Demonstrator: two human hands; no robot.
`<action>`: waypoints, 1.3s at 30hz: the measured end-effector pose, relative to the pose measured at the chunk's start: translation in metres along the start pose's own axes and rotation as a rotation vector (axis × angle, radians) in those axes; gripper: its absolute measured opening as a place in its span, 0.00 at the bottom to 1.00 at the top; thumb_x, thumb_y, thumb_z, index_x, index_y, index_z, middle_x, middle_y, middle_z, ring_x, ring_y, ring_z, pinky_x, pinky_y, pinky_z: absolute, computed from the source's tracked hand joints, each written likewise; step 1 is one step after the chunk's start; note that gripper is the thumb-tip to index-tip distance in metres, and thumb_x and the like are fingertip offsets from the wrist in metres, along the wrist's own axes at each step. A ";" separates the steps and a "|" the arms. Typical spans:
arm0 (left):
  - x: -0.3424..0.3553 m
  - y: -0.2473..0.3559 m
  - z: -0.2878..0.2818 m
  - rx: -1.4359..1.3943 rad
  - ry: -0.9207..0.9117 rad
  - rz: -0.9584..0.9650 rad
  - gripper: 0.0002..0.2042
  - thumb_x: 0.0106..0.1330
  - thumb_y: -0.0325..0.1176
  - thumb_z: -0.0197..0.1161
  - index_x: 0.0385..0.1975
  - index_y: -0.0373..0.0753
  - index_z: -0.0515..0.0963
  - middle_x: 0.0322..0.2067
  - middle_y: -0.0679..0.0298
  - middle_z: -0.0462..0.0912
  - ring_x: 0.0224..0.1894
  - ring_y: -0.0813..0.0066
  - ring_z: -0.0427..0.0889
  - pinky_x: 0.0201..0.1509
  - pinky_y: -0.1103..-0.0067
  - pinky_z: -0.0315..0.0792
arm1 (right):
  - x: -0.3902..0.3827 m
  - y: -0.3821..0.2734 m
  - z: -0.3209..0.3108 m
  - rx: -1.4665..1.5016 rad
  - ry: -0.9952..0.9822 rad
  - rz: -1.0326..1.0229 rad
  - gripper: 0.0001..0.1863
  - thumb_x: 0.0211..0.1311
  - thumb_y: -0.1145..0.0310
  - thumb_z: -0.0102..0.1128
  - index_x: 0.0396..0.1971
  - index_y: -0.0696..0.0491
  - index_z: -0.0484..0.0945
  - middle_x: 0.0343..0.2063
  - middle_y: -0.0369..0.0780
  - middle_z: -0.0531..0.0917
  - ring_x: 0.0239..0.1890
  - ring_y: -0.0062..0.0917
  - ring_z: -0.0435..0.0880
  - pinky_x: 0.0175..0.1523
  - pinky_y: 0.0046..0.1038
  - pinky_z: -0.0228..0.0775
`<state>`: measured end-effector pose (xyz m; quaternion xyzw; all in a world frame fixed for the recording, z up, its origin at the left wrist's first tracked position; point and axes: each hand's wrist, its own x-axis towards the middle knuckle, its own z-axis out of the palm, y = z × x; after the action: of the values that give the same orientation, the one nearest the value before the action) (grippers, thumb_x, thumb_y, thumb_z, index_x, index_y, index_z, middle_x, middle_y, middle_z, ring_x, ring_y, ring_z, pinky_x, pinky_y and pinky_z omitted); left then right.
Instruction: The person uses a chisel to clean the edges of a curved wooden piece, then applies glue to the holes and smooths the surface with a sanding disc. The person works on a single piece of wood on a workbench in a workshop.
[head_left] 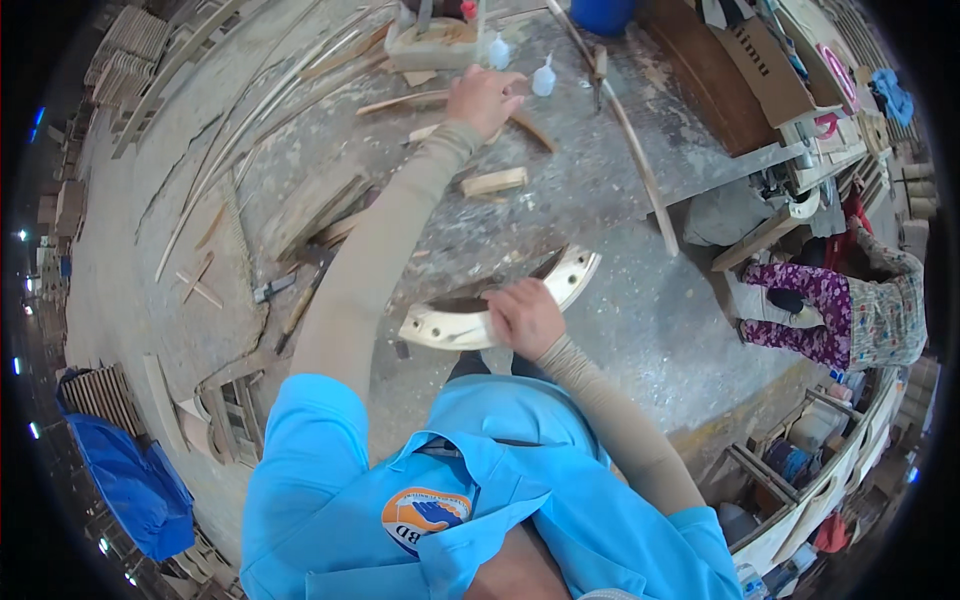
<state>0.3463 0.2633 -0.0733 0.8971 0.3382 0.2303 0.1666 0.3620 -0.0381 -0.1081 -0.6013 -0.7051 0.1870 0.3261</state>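
Partly hidden — curved wooden piece (458,328) in right hand (526,317), grip closed; left hand (483,101) near white bottle (543,80) — grip unclear.

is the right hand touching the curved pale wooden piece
Touching. The head view shows the right hand gripping the curved pale wooden piece near its middle.

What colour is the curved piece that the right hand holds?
The curved piece is pale cream, with dark round holes; it shows best in the head view.

blue bucket (603,14): cut by top edge | curved wood (458,329): part hidden behind right hand (526,318)
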 end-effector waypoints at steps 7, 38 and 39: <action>0.077 0.002 0.064 0.307 -0.331 -0.208 0.33 0.54 0.50 0.72 0.62 0.52 0.72 0.46 0.55 0.84 0.54 0.57 0.80 0.55 0.63 0.74 | 0.001 -0.001 0.004 0.107 0.003 -0.034 0.10 0.54 0.69 0.58 0.36 0.53 0.80 0.31 0.39 0.81 0.38 0.34 0.79 0.49 0.35 0.69; -0.335 -0.059 -0.159 -1.161 -0.084 -0.517 0.19 0.66 0.35 0.66 0.52 0.39 0.69 0.44 0.66 0.75 0.45 0.79 0.75 0.47 0.82 0.71 | 0.019 -0.021 0.008 -0.110 0.125 0.227 0.09 0.62 0.68 0.57 0.37 0.51 0.84 0.25 0.42 0.83 0.30 0.40 0.80 0.42 0.38 0.70; -0.342 -0.058 -0.163 -1.160 -0.068 -0.544 0.18 0.67 0.36 0.65 0.51 0.39 0.69 0.43 0.66 0.76 0.43 0.80 0.74 0.46 0.83 0.71 | 0.022 -0.023 0.009 -0.134 0.089 0.237 0.08 0.62 0.68 0.57 0.36 0.52 0.84 0.26 0.42 0.83 0.31 0.40 0.80 0.42 0.38 0.70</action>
<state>0.0028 0.0941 -0.0659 0.5502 0.3687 0.2970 0.6879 0.3373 -0.0205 -0.0943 -0.7083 -0.6250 0.1501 0.2918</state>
